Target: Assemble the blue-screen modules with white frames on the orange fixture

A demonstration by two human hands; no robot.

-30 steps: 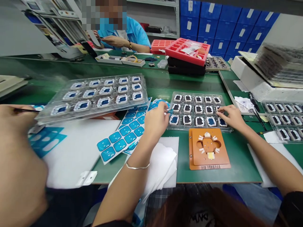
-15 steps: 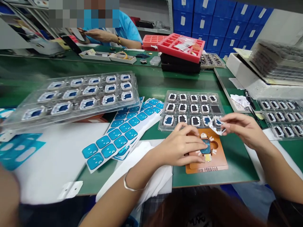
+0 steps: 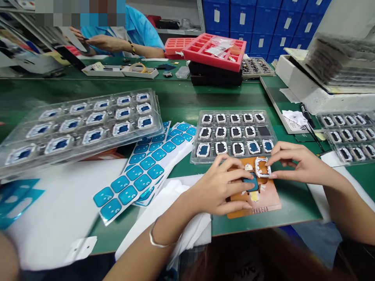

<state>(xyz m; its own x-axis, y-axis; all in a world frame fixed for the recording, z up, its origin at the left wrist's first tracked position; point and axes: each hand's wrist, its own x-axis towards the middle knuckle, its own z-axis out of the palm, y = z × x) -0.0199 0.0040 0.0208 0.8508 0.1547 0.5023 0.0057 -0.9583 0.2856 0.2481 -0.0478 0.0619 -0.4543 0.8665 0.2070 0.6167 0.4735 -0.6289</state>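
My left hand (image 3: 224,185) lies spread over the left part of an orange-brown fixture plate (image 3: 271,199), its fingertips on a dark blue square piece (image 3: 252,183) seated there. Between the thumb and fingers of my right hand (image 3: 299,162) is a white square frame (image 3: 263,168), held upright over the plate's upper right part. Just behind the plate stands a clear tray (image 3: 193,156) of white frames with black or blue centres; one pocket at its right shows only a dark square.
Sheets of blue stickers (image 3: 134,171) and a white cloth (image 3: 190,222) lie left of my left hand. Stacked clear trays (image 3: 158,121) are farther left, another tray (image 3: 331,150) at right. Behind are red trays (image 3: 213,50) and a person's hands (image 3: 108,43).
My right hand has brought the white frame down and left, closer to the plate, and turned it. My left hand stays on the plate. The whole view has shifted slightly.
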